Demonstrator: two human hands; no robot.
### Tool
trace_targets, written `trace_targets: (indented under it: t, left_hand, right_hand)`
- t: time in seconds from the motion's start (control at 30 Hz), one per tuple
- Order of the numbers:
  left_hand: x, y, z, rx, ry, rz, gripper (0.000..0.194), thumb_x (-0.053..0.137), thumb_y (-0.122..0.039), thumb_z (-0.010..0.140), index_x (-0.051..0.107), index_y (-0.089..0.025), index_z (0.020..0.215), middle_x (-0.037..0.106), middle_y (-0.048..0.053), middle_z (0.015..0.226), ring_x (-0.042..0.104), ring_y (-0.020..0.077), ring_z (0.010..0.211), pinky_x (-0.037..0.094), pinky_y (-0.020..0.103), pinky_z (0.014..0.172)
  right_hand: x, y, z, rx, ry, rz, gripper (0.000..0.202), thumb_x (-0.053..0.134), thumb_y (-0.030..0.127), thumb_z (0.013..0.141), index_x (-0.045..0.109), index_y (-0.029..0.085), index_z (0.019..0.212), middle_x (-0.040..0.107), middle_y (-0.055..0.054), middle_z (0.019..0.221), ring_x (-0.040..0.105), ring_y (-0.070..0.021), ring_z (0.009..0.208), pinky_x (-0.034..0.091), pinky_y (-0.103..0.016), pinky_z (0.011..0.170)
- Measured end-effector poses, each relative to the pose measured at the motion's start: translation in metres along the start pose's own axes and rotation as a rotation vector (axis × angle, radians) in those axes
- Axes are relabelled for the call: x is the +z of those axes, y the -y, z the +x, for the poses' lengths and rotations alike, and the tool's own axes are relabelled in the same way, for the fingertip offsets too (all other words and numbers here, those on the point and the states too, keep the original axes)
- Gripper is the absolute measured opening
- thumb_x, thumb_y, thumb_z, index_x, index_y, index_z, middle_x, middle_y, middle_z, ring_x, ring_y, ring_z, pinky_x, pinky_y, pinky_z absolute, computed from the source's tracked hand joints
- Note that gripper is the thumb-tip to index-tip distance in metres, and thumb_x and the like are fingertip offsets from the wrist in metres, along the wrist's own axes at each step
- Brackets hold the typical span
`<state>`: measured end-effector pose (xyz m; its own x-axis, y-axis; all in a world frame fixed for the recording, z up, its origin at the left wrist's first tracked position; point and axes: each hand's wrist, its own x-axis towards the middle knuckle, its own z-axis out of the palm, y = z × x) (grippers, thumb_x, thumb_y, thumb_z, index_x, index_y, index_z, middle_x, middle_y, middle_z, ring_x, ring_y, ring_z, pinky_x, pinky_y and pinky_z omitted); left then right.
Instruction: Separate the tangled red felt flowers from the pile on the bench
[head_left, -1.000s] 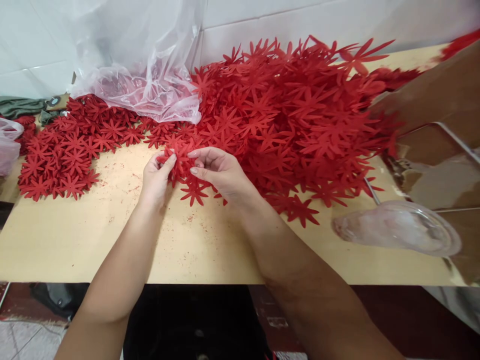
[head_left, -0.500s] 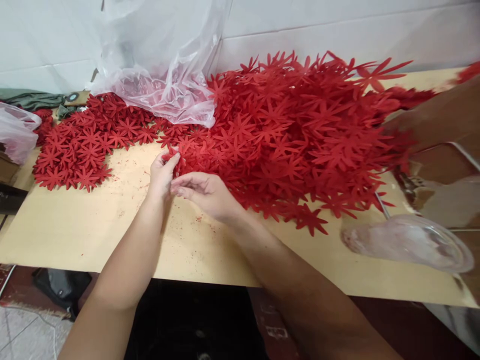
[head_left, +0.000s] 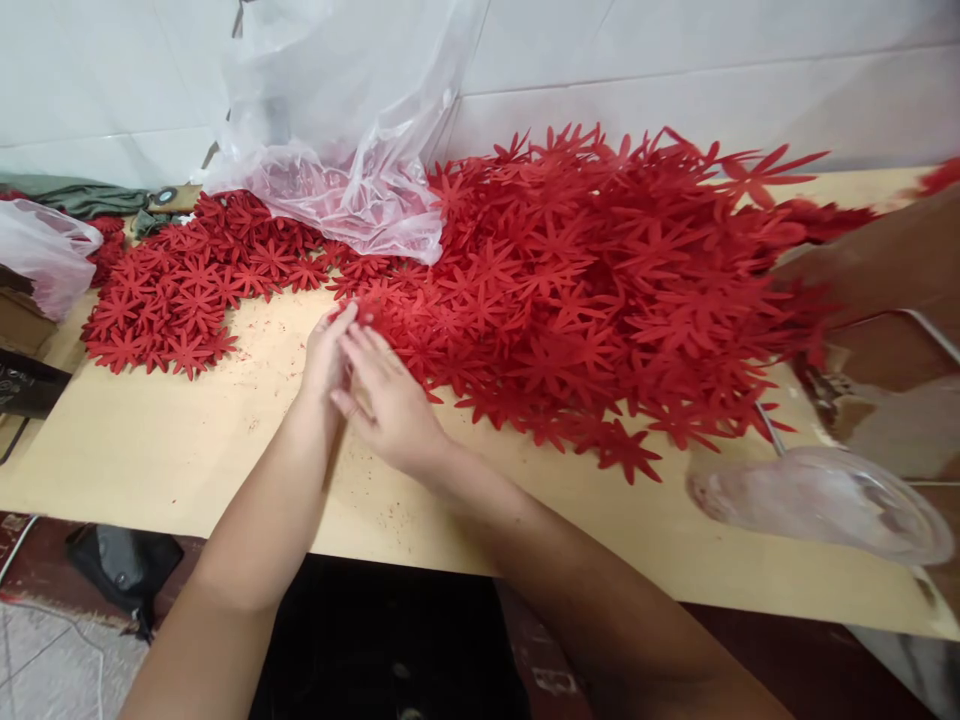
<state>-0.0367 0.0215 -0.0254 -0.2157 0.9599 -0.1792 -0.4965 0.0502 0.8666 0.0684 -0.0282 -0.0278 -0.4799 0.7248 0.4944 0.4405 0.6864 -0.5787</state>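
Note:
My left hand [head_left: 324, 355] is closed on a red fabric-like flower cutout [head_left: 364, 314], which is blurred and partly covered by the fingers. Against it lies my right hand [head_left: 394, 405], its fingers stretched out and the thumb apart, the fingertips by the cutout and the left fingers. Just beyond the hands, a big loose heap of red flower cutouts [head_left: 570, 290] with narrow petals spreads to the right. A flatter pile of darker red flower cutouts [head_left: 180, 290] lies to the left.
A clear plastic bag [head_left: 352, 190] sits between the piles against the white wall. On the table [head_left: 187, 450] are red crumbs. At the right stand a cloudy plastic container [head_left: 817, 505] and a cardboard box [head_left: 885, 270]. Another plastic bag [head_left: 52, 250] is at the left edge.
My right hand has turned and opened, its fingers stretching up against my left hand. The left hand keeps its hold on the cutout. The whole view has shifted slightly.

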Motion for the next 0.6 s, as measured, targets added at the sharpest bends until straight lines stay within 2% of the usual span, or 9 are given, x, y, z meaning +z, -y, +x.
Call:
trace_targets:
  t: [0.13, 0.23, 0.37, 0.47, 0.53, 0.6]
  left_hand:
    - [0.012, 0.003, -0.008, 0.066, 0.064, 0.134, 0.020, 0.069, -0.032, 0.071, 0.058, -0.016, 0.077, 0.057, -0.005, 0.062, 0.048, 0.0036, 0.050, 0.040, 0.017, 0.050]
    - [0.014, 0.003, -0.009, 0.075, 0.133, 0.197, 0.031, 0.073, -0.029, 0.066, 0.061, -0.017, 0.092, 0.066, -0.001, 0.083, 0.058, 0.0072, 0.068, 0.047, 0.020, 0.063]
    - [0.009, 0.004, -0.007, 0.109, 0.258, 0.224, 0.046, 0.075, -0.025, 0.063, 0.060, -0.019, 0.106, 0.066, 0.003, 0.104, 0.062, 0.0122, 0.090, 0.048, 0.025, 0.081]
    - [0.008, 0.004, -0.006, 0.104, 0.242, 0.251, 0.040, 0.071, -0.022, 0.066, 0.061, -0.019, 0.105, 0.068, 0.002, 0.095, 0.061, 0.0084, 0.074, 0.050, 0.024, 0.072]
    - [0.010, 0.004, -0.006, 0.091, 0.200, 0.281, 0.027, 0.066, -0.019, 0.070, 0.064, -0.017, 0.097, 0.068, 0.000, 0.081, 0.057, 0.0061, 0.060, 0.049, 0.022, 0.063]
    - [0.014, 0.005, -0.006, 0.097, 0.163, 0.302, 0.015, 0.064, -0.015, 0.071, 0.066, -0.015, 0.087, 0.067, -0.001, 0.072, 0.056, 0.0058, 0.056, 0.048, 0.022, 0.061]
  right_hand:
    - [-0.023, -0.032, 0.006, 0.120, -0.278, 0.065, 0.049, 0.043, 0.041, 0.088, 0.043, 0.021, 0.133, 0.050, -0.011, 0.136, 0.046, -0.0244, 0.127, 0.039, -0.049, 0.106]
    - [-0.034, -0.050, 0.005, 0.193, -0.442, 0.086, 0.040, 0.047, 0.041, 0.087, 0.054, 0.022, 0.121, 0.057, -0.011, 0.125, 0.052, -0.0250, 0.119, 0.046, -0.049, 0.099]
    - [-0.032, -0.054, 0.004, 0.248, -0.457, 0.193, 0.032, 0.051, 0.041, 0.084, 0.060, 0.021, 0.107, 0.061, -0.011, 0.109, 0.059, -0.0220, 0.103, 0.055, -0.043, 0.083]
    - [-0.025, -0.052, 0.006, 0.265, -0.431, 0.282, 0.032, 0.054, 0.042, 0.082, 0.061, 0.021, 0.105, 0.061, -0.011, 0.108, 0.059, -0.0216, 0.104, 0.055, -0.043, 0.086]
    - [-0.022, -0.052, 0.007, 0.304, -0.414, 0.376, 0.035, 0.057, 0.044, 0.080, 0.060, 0.020, 0.105, 0.061, -0.011, 0.108, 0.060, -0.0212, 0.102, 0.054, -0.043, 0.087]
    - [-0.019, -0.052, 0.008, 0.350, -0.385, 0.499, 0.038, 0.060, 0.047, 0.077, 0.059, 0.020, 0.104, 0.062, -0.010, 0.107, 0.062, -0.0203, 0.099, 0.055, -0.040, 0.085]
